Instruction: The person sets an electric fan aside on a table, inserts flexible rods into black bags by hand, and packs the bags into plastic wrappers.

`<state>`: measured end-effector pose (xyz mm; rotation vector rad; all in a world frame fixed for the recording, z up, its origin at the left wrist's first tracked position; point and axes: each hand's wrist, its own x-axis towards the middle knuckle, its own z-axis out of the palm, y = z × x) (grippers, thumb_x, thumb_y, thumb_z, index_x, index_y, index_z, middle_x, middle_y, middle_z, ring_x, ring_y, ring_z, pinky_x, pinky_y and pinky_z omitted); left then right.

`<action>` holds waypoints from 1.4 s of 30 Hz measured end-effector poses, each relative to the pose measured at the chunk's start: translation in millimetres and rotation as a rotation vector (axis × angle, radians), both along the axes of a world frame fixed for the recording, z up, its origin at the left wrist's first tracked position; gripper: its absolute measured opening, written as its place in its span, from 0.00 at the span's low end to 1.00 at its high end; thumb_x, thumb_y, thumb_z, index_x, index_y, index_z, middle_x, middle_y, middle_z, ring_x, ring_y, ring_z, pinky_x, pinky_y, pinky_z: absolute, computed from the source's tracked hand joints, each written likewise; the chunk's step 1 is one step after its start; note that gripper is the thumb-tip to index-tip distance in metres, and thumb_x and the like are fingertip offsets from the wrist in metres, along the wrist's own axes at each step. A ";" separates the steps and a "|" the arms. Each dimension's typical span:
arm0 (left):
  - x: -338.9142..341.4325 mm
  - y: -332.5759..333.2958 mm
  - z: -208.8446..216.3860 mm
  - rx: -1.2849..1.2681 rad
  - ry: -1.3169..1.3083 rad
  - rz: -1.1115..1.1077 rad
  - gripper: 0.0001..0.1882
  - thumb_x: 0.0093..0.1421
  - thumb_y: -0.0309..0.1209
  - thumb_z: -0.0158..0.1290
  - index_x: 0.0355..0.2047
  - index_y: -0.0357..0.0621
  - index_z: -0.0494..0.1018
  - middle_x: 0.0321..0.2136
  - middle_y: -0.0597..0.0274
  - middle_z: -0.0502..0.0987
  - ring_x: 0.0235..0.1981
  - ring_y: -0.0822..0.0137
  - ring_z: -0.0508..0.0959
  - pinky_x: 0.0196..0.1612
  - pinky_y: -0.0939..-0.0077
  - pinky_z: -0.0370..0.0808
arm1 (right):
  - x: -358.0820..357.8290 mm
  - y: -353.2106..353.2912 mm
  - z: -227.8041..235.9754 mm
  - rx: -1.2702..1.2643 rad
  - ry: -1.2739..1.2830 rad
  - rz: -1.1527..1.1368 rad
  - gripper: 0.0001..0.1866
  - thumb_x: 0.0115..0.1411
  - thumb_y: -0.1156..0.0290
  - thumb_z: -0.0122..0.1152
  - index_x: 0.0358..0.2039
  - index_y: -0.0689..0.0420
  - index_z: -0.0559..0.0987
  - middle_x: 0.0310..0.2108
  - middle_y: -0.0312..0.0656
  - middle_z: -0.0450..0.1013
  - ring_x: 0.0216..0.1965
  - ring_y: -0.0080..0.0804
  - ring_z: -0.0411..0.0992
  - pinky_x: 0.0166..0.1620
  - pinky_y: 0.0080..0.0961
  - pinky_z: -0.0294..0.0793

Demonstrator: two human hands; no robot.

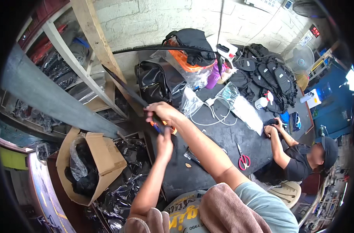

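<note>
Black strap (124,88) between right-hand fingers (155,110)

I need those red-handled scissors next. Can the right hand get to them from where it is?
Probably yes. The red-handled scissors lie bare on the dark table, beside the right forearm. But the right hand now grips the black strap.
</note>
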<state>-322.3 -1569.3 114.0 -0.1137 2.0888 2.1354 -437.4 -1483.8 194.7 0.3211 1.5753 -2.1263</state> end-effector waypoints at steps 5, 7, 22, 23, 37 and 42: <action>48.4 19.3 15.3 -0.130 -0.074 -0.352 0.21 0.74 0.47 0.50 0.44 0.39 0.78 0.32 0.60 0.81 0.34 0.68 0.79 0.41 0.70 0.75 | 65.1 101.4 -1.6 -0.043 -0.093 -0.020 0.15 0.72 0.63 0.59 0.50 0.61 0.82 0.21 0.24 0.62 0.19 0.16 0.59 0.28 0.23 0.71; 46.8 20.7 21.6 -0.389 0.093 -0.310 0.19 0.71 0.47 0.55 0.44 0.42 0.79 0.33 0.54 0.85 0.34 0.61 0.85 0.38 0.66 0.80 | 89.0 151.7 -0.3 0.063 -0.040 -0.018 0.14 0.72 0.62 0.59 0.50 0.58 0.83 0.20 0.22 0.60 0.19 0.14 0.58 0.26 0.22 0.66; -228.5 274.8 86.1 -0.180 0.241 -0.066 0.27 0.63 0.41 0.62 0.52 0.26 0.74 0.46 0.46 0.81 0.48 0.54 0.81 0.51 0.63 0.77 | 91.7 302.5 -3.4 0.267 0.284 -0.254 0.14 0.72 0.63 0.54 0.40 0.57 0.85 0.19 0.21 0.64 0.19 0.12 0.57 0.23 0.17 0.53; -235.8 278.4 93.0 -0.089 0.044 -0.175 0.22 0.65 0.39 0.61 0.48 0.29 0.77 0.42 0.54 0.82 0.43 0.59 0.82 0.45 0.64 0.79 | 86.5 308.6 -4.7 0.266 0.287 -0.278 0.14 0.72 0.63 0.54 0.39 0.57 0.85 0.18 0.22 0.63 0.19 0.12 0.57 0.22 0.18 0.54; -183.9 187.9 143.9 -0.971 0.824 -0.270 0.24 0.63 0.48 0.59 0.52 0.47 0.79 0.42 0.48 0.85 0.44 0.45 0.84 0.45 0.53 0.80 | -54.6 276.1 69.3 -0.034 0.596 -0.620 0.18 0.76 0.64 0.44 0.50 0.65 0.76 0.42 0.51 0.84 0.18 0.23 0.73 0.20 0.19 0.68; -202.8 190.8 144.2 -1.114 0.928 -0.076 0.14 0.60 0.41 0.63 0.42 0.48 0.81 0.33 0.54 0.85 0.33 0.46 0.85 0.35 0.53 0.81 | -96.3 279.6 63.1 0.138 0.464 -0.593 0.18 0.75 0.64 0.44 0.49 0.65 0.77 0.39 0.49 0.85 0.19 0.25 0.75 0.20 0.20 0.70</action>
